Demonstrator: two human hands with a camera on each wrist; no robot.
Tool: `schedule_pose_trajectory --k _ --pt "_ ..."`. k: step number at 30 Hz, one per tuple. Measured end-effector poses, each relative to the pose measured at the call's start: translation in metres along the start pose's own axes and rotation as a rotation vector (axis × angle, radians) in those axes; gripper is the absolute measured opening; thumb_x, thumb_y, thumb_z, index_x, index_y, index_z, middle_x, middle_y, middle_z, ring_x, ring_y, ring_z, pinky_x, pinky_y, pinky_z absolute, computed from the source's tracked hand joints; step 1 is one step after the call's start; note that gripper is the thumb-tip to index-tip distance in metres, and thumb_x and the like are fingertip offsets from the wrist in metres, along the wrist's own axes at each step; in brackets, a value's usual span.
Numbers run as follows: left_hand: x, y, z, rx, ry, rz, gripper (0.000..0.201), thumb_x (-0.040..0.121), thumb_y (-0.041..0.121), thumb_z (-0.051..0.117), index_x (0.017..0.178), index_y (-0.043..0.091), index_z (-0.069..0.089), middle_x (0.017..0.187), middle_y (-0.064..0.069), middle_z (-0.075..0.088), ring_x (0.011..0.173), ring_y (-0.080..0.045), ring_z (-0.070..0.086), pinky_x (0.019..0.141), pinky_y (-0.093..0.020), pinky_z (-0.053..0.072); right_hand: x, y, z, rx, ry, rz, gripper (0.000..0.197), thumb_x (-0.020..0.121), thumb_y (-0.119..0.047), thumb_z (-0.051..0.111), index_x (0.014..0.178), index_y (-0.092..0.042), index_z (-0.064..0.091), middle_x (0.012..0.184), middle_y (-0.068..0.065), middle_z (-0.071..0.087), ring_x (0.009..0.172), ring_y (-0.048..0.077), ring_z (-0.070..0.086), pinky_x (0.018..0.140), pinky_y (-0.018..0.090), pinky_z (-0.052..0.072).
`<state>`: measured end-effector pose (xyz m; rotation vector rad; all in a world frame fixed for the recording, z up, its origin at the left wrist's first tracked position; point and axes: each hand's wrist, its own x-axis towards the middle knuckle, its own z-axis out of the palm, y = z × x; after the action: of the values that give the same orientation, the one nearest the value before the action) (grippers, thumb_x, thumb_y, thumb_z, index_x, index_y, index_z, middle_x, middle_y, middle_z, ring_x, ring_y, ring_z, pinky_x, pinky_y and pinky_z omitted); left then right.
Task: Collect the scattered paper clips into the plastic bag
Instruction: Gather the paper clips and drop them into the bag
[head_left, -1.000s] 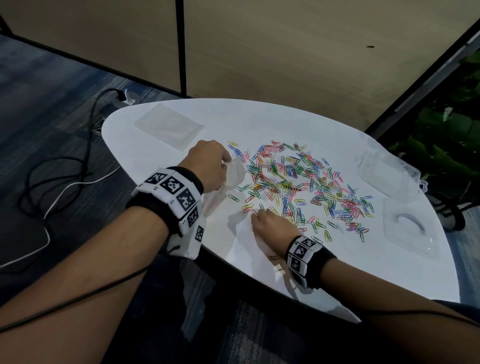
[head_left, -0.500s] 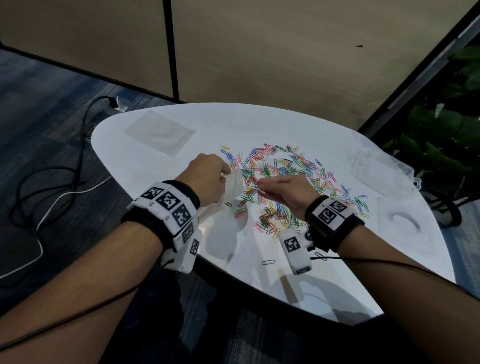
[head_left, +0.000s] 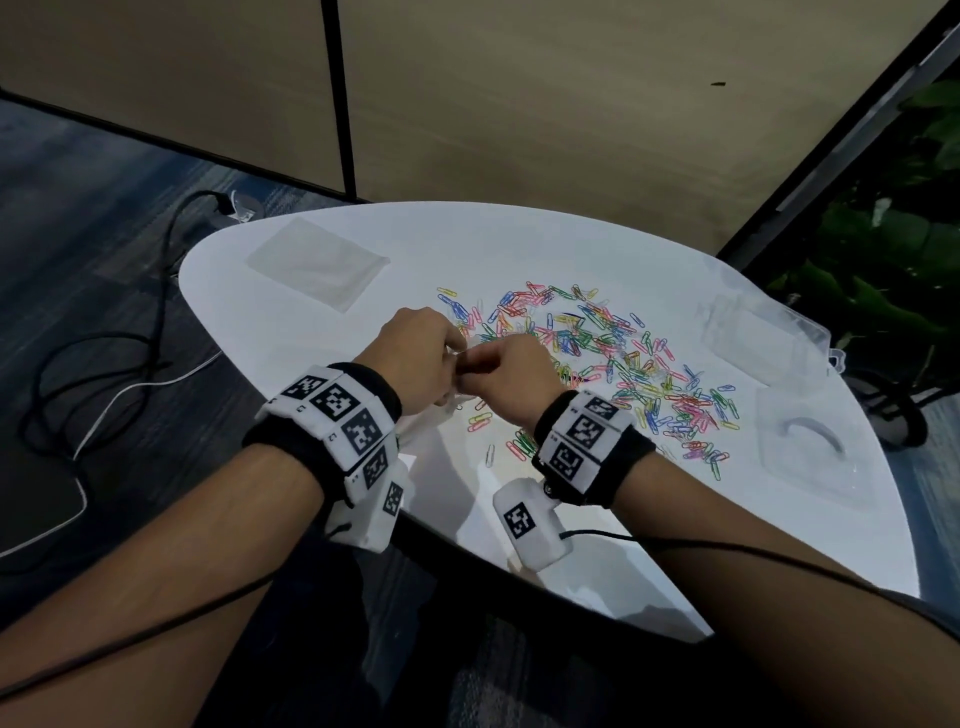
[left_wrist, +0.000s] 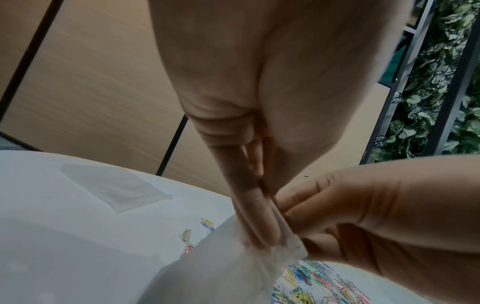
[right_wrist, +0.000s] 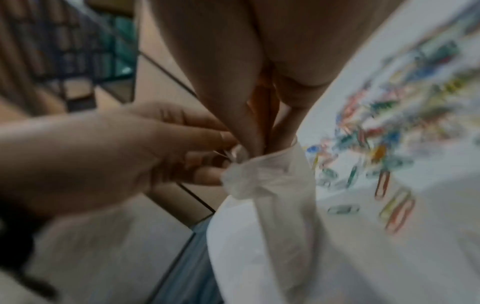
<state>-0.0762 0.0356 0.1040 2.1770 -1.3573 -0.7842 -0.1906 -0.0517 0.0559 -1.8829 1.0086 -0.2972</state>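
Colourful paper clips (head_left: 613, 353) lie scattered over the middle of the white table (head_left: 571, 244). My left hand (head_left: 457, 358) pinches the rim of the clear plastic bag (head_left: 431, 421), which hangs down to the tabletop near the front edge. In the left wrist view the left fingers (left_wrist: 265, 232) clamp the bag (left_wrist: 221, 271) at its mouth. My right hand (head_left: 470, 366) meets it there. In the right wrist view the right hand (right_wrist: 262, 148) has thumb and fingers pinched together, tips inside the mouth of the bag (right_wrist: 275, 185); the clips they carry are mostly hidden.
A second flat clear bag (head_left: 317, 262) lies at the table's far left. A clear plastic box (head_left: 758, 338) and its lid (head_left: 810, 441) sit at the right edge. Cables (head_left: 104, 364) trail on the floor to the left. Wooden partitions stand behind.
My right hand rose from the clips near the front edge and moved left to the bag's mouth. The left hand kept hold of the bag and lifted it slightly.
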Motion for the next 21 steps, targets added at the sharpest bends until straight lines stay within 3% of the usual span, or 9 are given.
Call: schedule_pose_trajectory --k 1,3,6,8,10,12,14,17,21 --pt "0.000 0.000 0.000 -0.007 0.000 -0.006 0.032 0.094 0.001 0.047 0.112 0.007 0.072 0.082 -0.013 0.077 0.071 -0.025 0.076 0.086 -0.038 0.060 -0.002 -0.004 -0.001 -0.119 0.010 -0.070 0.016 0.075 -0.005 0.070 0.082 -0.015 0.080 0.062 -0.008 0.069 0.057 0.000 0.061 0.060 0.011 0.047" --pt "0.001 -0.002 -0.001 -0.015 0.003 -0.003 0.034 0.092 -0.001 0.046 0.110 0.007 0.073 0.080 -0.013 0.077 0.070 -0.025 0.075 0.085 -0.038 0.060 -0.005 -0.012 -0.003 -0.285 0.009 -0.206 0.018 0.080 -0.004 0.063 0.077 -0.012 0.079 0.055 -0.006 0.063 0.050 0.003 0.053 0.053 0.010 0.037" --pt "0.005 -0.008 -0.003 -0.033 0.061 -0.020 0.034 0.092 0.000 0.047 0.109 0.009 0.075 0.088 -0.016 0.076 0.081 -0.031 0.074 0.085 -0.041 0.061 -0.002 -0.018 -0.007 -0.278 0.082 -0.304 0.020 0.084 -0.009 0.060 0.085 -0.014 0.079 0.071 0.001 0.074 0.061 0.012 0.064 0.062 0.019 0.048" --pt "0.009 -0.014 -0.006 -0.059 0.125 -0.081 0.035 0.093 0.002 0.049 0.120 0.011 0.071 0.102 -0.020 0.073 0.090 -0.036 0.073 0.087 -0.043 0.060 0.007 -0.011 -0.012 -0.101 0.241 -0.224 0.018 0.084 -0.014 0.062 0.087 -0.018 0.079 0.076 -0.004 0.075 0.063 0.010 0.068 0.068 0.025 0.057" --pt "0.012 -0.019 -0.009 -0.083 0.170 -0.135 0.036 0.092 0.002 0.050 0.123 0.010 0.068 0.108 -0.023 0.070 0.093 -0.040 0.072 0.087 -0.044 0.060 0.013 0.003 -0.017 -0.129 0.277 -0.154 0.019 0.087 -0.016 0.061 0.093 -0.018 0.078 0.085 -0.003 0.076 0.069 0.010 0.069 0.075 0.034 0.060" --pt "0.012 -0.021 -0.011 -0.082 0.185 -0.152 0.036 0.091 0.002 0.051 0.121 0.009 0.069 0.111 -0.024 0.068 0.093 -0.043 0.070 0.086 -0.046 0.061 0.014 0.022 -0.013 -0.366 0.084 -0.150 0.026 0.094 -0.021 0.057 0.114 -0.016 0.072 0.115 0.003 0.072 0.096 0.015 0.067 0.094 0.038 0.053" --pt "0.011 -0.021 -0.011 -0.067 0.187 -0.142 0.036 0.091 0.001 0.051 0.121 0.009 0.069 0.115 -0.023 0.065 0.094 -0.044 0.070 0.085 -0.046 0.061 0.009 0.041 0.000 -0.616 -0.183 -0.260 0.040 0.099 -0.026 0.050 0.135 -0.012 0.055 0.141 0.010 0.053 0.127 0.024 0.051 0.111 0.038 0.038" --pt "0.009 -0.020 -0.011 -0.074 0.183 -0.137 0.034 0.090 -0.001 0.051 0.117 0.006 0.071 0.108 -0.024 0.068 0.090 -0.043 0.071 0.083 -0.045 0.061 -0.003 0.072 0.020 -0.936 -0.399 -0.473 0.059 0.100 -0.031 0.044 0.148 0.000 0.031 0.157 0.019 0.027 0.141 0.031 0.032 0.115 0.043 0.031" --pt "0.007 -0.020 -0.014 -0.071 0.157 -0.151 0.032 0.088 -0.006 0.050 0.110 0.003 0.073 0.094 -0.023 0.073 0.081 -0.039 0.073 0.078 -0.044 0.063 -0.027 0.106 0.014 -1.144 -0.454 -0.510 0.063 0.103 -0.037 0.025 0.155 -0.005 0.006 0.164 0.010 -0.001 0.151 0.028 0.009 0.120 0.047 0.018"
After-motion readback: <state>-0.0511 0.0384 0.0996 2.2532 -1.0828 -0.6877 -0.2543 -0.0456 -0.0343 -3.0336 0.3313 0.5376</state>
